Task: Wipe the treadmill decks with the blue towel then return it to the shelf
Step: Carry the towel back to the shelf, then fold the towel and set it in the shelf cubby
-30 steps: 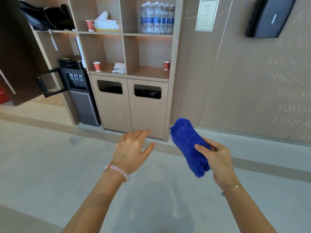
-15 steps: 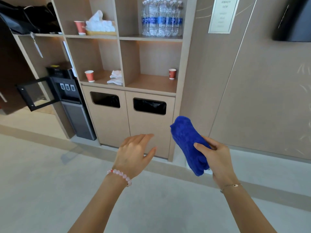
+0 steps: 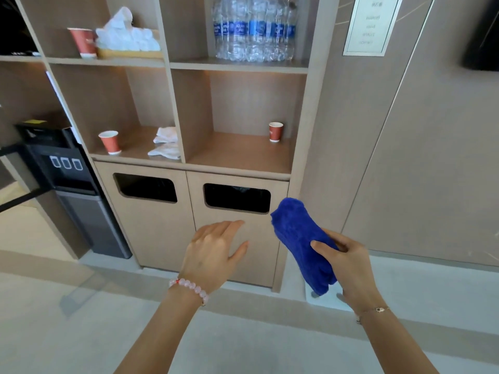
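Water dispenser (image 3: 63,168): one, a black boxy top over a grey body, with three small rounded buttons on its face; it stands at the far left beside the shelf unit.
Shelf unit (image 3: 243,155): smooth pale wood-grain boards in square open compartments; below are two flat doors, each with one rounded dark slot.
Red paper cups (image 3: 109,141): three tapered cups with white rims, one upper left, one lower left, one lower right.
White rolled towels (image 3: 127,36): soft rolls packed in one shallow tan tray; the number cannot be told.
Crumpled white cloth (image 3: 166,144): one limp heap, just right of the lower-left cup.
Water bottles (image 3: 253,31): clear ribbed plastic with blue labels, packed tight; count unclear.
Left hand (image 3: 213,252): fingers straight and close together, holding nothing, raised in front of the right-hand door; one bracelet of pale pink round beads at the wrist.
Blue towel (image 3: 297,233): one plush, deep blue roll, tilted, in the air below the lower-right compartment.
Right hand (image 3: 348,263): thumb and fingers curled round the towel's lower half; one thin chain at the wrist.
Framed sign (image 3: 370,25): one, a pale rectangle on the wall panel.
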`<state>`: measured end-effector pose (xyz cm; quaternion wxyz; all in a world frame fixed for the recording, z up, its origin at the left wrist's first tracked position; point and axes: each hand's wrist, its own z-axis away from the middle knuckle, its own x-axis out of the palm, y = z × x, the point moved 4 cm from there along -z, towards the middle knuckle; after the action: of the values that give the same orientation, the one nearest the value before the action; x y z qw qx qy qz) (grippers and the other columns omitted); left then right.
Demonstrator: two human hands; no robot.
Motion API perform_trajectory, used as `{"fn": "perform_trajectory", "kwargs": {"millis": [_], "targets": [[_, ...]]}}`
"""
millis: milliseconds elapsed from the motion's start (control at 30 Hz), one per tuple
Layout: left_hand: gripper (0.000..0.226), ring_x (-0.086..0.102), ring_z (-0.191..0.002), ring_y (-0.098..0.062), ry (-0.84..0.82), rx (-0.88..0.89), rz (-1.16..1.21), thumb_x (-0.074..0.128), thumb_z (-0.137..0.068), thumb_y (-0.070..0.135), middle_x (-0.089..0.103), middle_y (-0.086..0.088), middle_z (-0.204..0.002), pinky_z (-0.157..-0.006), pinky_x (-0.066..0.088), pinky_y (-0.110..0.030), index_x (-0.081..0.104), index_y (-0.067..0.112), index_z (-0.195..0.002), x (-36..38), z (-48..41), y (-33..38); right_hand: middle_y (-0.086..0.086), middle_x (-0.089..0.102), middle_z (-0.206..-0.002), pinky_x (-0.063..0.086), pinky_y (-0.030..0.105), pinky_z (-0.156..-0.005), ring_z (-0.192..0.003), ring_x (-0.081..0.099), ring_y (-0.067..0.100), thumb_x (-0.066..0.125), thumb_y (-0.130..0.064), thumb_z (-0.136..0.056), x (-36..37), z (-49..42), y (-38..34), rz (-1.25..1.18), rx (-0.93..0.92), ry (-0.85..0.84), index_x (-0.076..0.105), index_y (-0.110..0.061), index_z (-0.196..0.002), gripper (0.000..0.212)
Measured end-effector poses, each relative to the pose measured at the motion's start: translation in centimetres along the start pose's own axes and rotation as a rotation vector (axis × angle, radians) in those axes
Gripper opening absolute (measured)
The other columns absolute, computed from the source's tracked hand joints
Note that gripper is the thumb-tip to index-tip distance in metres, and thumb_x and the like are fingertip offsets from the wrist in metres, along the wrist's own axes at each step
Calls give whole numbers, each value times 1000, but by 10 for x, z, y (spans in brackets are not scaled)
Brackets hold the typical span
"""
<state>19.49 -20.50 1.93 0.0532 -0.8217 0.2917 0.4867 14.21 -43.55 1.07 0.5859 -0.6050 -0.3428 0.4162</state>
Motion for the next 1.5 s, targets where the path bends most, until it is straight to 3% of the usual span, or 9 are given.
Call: {"fn": "perform_trajectory", "kwargs": {"millis": [233, 367, 567, 767, 933, 1067, 1200, 1367, 1500], "targets": [[46, 67, -86, -20, -25, 67, 72, 42, -82, 41, 70, 0, -98, -79, 50, -34, 65, 13, -111, 28, -92, -87, -3, 74, -87, 57, 38, -75, -84, 68, 20, 64, -5, -81, 74, -87, -16, -21, 6, 60, 72, -23, -97, 25], [46, 66, -91, -16, -29, 72, 97, 41, -82, 43, 70, 3, -102, -82, 48, -31, 64, 16, -113, 48, -130, -121, -2, 74, -87, 55, 33, -68, -84, 68, 20, 64, -4, -81, 100, -129, -15, -27, 21, 72, 72, -21, -99, 26], [42, 65, -82, -14, -25, 64, 106, 43, -81, 43, 70, 6, -93, -77, 49, -27, 66, 19, -107, 83, -186, -156, -3, 73, -87, 56, 38, -73, -85, 67, 21, 67, -6, -81, 130, -205, -10, -13, 46, 94, 70, -26, -94, 24], [48, 64, -93, -18, -127, 19, 108, 39, -84, 49, 69, 5, -102, -82, 51, -34, 63, 20, -114, 141, -248, -195, -2, 73, -86, 54, 33, -72, -84, 67, 18, 66, -5, -80, 156, -293, -4, -12, 38, 78, 72, -21, -94, 22], [47, 65, -90, -18, -147, 12, 70, 39, -85, 49, 68, 6, -104, -75, 52, -32, 62, 22, -115, 175, -311, -217, -3, 73, -85, 55, 34, -76, -83, 68, 17, 68, -5, -80, 172, -373, -1, -33, 74, 76, 70, -29, -86, 24], [45, 67, -84, -16, -161, -17, 50, 39, -85, 51, 69, 6, -100, -64, 54, -31, 62, 23, -113, 201, -356, -238, -5, 72, -86, 54, 33, -76, -84, 67, 16, 67, -4, -81, 187, -440, -3, -26, 85, 53, 71, -22, -94, 23], [43, 68, -76, -13, -145, -24, 31, 41, -84, 49, 70, 7, -95, -60, 54, -28, 64, 23, -109, 217, -378, -252, -11, 69, -90, 54, 29, -77, -87, 66, 9, 68, -7, -81, 205, -489, -2, 24, 62, 15, 68, -18, -107, 28], [41, 68, -76, -11, -173, -41, 33, 41, -84, 49, 70, 7, -95, -59, 54, -25, 64, 23, -108, 233, -402, -271, -21, 64, -81, 51, 24, -74, -81, 62, 0, 66, -13, -81, 224, -528, 3, 188, 2, 53, 67, -24, -110, 31], [45, 68, -82, -12, -231, -59, 48, 38, -85, 51, 70, 7, -100, -64, 55, -27, 63, 23, -111, 248, -414, -285, -10, 69, -85, 53, 29, -78, -81, 64, 10, 63, -19, -83, 244, -541, 13, 406, -44, 62, 64, -26, -116, 34]]}}
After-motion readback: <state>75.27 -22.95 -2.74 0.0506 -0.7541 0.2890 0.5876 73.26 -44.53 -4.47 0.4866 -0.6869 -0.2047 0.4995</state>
